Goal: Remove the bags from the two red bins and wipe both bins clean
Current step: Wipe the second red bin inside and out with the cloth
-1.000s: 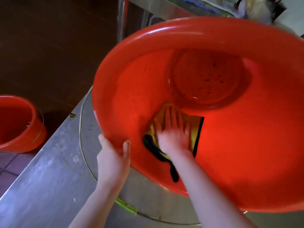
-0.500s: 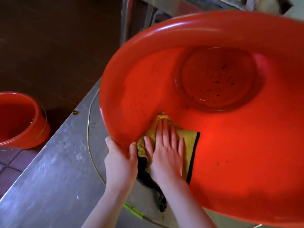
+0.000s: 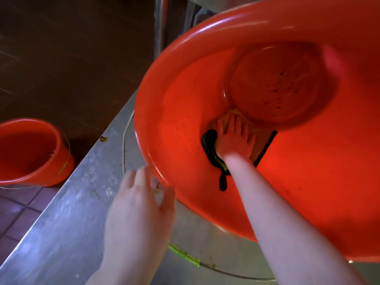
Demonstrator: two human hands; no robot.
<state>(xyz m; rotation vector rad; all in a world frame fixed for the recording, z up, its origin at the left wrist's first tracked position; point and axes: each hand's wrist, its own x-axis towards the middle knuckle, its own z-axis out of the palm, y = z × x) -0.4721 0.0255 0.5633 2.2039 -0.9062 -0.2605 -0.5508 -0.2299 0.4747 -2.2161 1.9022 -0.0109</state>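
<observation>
Pressing flat-fingered, right hand (image 3: 234, 142) pins yellow black-edged cloth (image 3: 262, 140) to the likely slick wall of the large round red plastic bin (image 3: 308, 182); blurred left hand (image 3: 139, 204) at rim, judged best hold, grip indeterminate.

Large bin (image 3: 267, 27): glossy smooth red plastic, dark specks inside. Smaller bin (image 3: 30, 153): same shiny red plastic. Table (image 3: 61, 223): brushed metal, dull sheen, smeared. Cloth (image 3: 262, 138): soft yellow fabric, black trim. Wire handle (image 3: 184, 255): thin metal, green plastic sleeve.

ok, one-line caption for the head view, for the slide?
Right hand presses a yellow cloth inside the tilted red bin; blurred left hand at its rim; second red bin on the floor.
</observation>
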